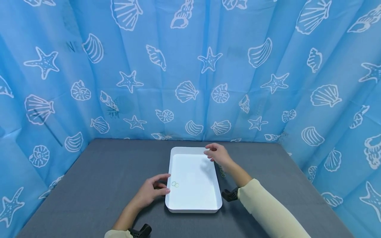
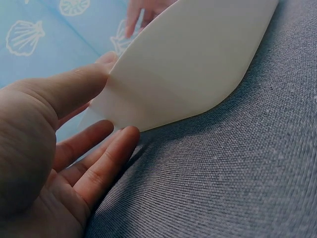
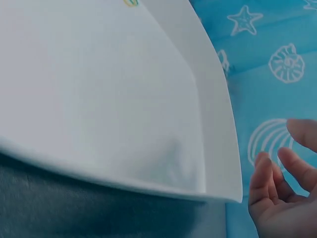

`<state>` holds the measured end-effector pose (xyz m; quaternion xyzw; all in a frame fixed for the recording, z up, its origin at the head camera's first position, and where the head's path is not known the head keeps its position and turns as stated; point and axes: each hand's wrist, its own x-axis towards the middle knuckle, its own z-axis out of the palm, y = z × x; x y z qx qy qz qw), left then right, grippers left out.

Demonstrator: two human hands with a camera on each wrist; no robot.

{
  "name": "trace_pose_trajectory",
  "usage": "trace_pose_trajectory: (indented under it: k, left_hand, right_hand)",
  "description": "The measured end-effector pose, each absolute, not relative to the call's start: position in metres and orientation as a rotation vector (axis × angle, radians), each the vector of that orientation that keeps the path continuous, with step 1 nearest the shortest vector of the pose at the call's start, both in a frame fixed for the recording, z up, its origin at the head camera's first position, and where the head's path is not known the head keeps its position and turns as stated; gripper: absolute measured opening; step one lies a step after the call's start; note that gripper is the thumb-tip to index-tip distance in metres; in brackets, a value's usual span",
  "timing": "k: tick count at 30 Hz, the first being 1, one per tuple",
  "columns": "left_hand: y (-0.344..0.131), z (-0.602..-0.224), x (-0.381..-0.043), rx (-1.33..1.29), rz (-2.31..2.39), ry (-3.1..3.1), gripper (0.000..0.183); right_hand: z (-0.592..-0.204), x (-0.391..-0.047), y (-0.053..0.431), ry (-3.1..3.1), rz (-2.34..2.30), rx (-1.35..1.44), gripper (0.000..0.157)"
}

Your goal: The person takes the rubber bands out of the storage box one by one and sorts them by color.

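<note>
A white rectangular tray (image 1: 194, 178) lies on the grey table, its long side running away from me. My left hand (image 1: 150, 191) is at the tray's left side, fingertips and thumb touching the rim and outer wall. In the left wrist view, fingers (image 2: 99, 176) reach the wall's lower edge. Two thin rings, green and yellowish (image 1: 175, 184), overlap inside the tray near its left wall. Over the far right corner hovers my right hand (image 1: 218, 154), fingers loosely bent with nothing between them. Several thin green rings (image 1: 223, 175) lie beside the tray's right side, partly hidden by my right forearm.
Grey cloth (image 1: 119, 158) covers the table. A blue curtain (image 1: 190, 72) with white shell and starfish prints hangs behind it and at both sides. Black wrist mounts sit on my left (image 1: 142, 231) and right (image 1: 230, 195) wrists.
</note>
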<state>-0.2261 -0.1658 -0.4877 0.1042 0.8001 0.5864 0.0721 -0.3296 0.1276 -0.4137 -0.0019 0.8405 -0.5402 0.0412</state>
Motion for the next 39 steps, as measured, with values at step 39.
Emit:
trace_pose_trajectory:
  k: [39]
  left_hand:
    - [-0.168, -0.490, -0.227, 0.343, 1.782, 2.378, 0.054]
  right_hand:
    - [-0.443, -0.316, 0.055, 2.159, -1.071, -0.816, 0.032]
